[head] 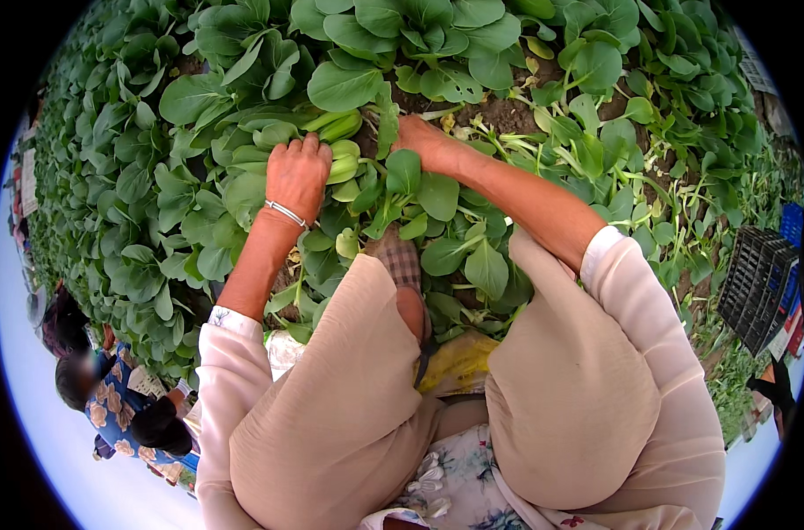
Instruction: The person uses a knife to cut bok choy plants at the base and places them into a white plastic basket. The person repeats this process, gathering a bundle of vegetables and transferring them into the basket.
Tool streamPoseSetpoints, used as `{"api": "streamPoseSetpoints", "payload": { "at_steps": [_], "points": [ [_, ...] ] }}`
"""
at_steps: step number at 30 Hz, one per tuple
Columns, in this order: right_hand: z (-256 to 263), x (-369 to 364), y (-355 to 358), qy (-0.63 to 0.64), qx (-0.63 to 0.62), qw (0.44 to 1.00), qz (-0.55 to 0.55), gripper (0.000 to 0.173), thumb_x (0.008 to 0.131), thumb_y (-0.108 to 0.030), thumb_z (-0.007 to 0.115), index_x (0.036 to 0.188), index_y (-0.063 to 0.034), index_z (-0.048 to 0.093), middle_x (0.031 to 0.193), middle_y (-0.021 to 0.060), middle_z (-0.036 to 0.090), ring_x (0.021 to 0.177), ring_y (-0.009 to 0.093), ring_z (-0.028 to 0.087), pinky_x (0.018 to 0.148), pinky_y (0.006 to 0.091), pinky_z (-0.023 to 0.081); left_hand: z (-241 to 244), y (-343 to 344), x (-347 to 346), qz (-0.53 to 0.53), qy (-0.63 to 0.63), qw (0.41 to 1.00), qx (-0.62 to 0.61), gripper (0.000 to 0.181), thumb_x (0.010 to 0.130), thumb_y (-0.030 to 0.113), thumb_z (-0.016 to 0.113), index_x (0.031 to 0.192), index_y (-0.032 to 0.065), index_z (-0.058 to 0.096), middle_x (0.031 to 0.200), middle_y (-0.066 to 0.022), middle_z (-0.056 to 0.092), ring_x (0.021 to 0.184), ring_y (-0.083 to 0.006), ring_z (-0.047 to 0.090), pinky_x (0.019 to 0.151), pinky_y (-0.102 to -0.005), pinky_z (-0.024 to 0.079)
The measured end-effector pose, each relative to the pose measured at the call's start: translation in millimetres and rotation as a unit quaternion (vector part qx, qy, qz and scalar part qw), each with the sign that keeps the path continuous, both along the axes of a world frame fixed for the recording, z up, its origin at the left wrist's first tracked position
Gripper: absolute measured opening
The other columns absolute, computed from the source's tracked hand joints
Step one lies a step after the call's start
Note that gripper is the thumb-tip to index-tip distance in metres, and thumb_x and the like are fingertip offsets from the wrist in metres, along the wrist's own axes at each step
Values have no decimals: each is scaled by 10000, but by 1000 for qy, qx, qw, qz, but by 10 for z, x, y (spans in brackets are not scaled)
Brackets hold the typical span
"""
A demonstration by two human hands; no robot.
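Note:
My left hand (299, 169), with a silver bangle at its wrist, is curled over a cut or lying pak choi with pale green stalks (344, 163). Its fingertips are partly turned from view. Just beyond lies another pak choi (339, 126), its stalk end pointing right. My right hand (416, 138) reaches down to the soil among the plants; a ragged upright leaf (387, 122) covers its fingers, so what they hold is hidden. Standing pak choi (415, 30) grow directly ahead of both hands.
Trimmed leaves and stalks (574, 152) litter the soil on the right. My checked shoe (401, 265) stands between low plants. A yellow plastic bag (458, 361) lies under me. Black crates (756, 285) stand far right. Another person (120, 404) crouches at lower left.

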State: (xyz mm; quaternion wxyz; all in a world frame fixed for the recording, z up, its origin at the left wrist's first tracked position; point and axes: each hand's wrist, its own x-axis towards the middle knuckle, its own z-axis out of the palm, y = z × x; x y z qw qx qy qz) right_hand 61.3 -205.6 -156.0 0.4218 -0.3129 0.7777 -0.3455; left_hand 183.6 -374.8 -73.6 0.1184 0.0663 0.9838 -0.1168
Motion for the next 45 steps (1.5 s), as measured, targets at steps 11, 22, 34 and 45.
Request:
{"api": "streamPoseSetpoints", "payload": {
  "at_steps": [11, 22, 34, 45],
  "points": [
    [-16, 75, 154, -3, 36, 991, 126, 280, 717, -201, 633, 882, 26, 624, 986, 257, 614, 928, 401, 598, 783, 460, 474, -28, 31, 157, 39, 52, 996, 55, 243, 624, 64, 657, 853, 71, 576, 951, -94, 587, 837, -246, 577, 706, -357, 428],
    [561, -28, 361, 17, -145, 986, -86, 401, 873, -382, 548, 956, 10, 548, 812, 138, 603, 685, 204, 545, 631, 353, 436, 878, -99, 316, 5, 97, 987, 126, 590, 509, 1, 699, 1076, 75, 555, 1170, -54, 564, 895, -248, 566, 763, -355, 427],
    [991, -321, 103, -445, -317, 832, -98, 306, 839, -260, 671, 965, -42, 497, 753, 7, 506, 423, 25, 318, 342, 190, 276, 1309, -163, -8, -76, 163, 962, 206, 560, 532, -10, 697, 1075, 88, 602, 1236, -25, 567, 935, -246, 588, 770, -329, 441],
    [1368, -128, 129, -313, -302, 899, -53, 311, 842, -306, 655, 929, -32, 537, 666, -16, 501, 402, 36, 353, 362, 208, 280, 1417, 50, -119, -22, 120, 969, 216, 778, 625, 246, 775, 1323, 136, 450, 1214, -124, 566, 1129, -309, 515, 995, -403, 359]
  ]
}}
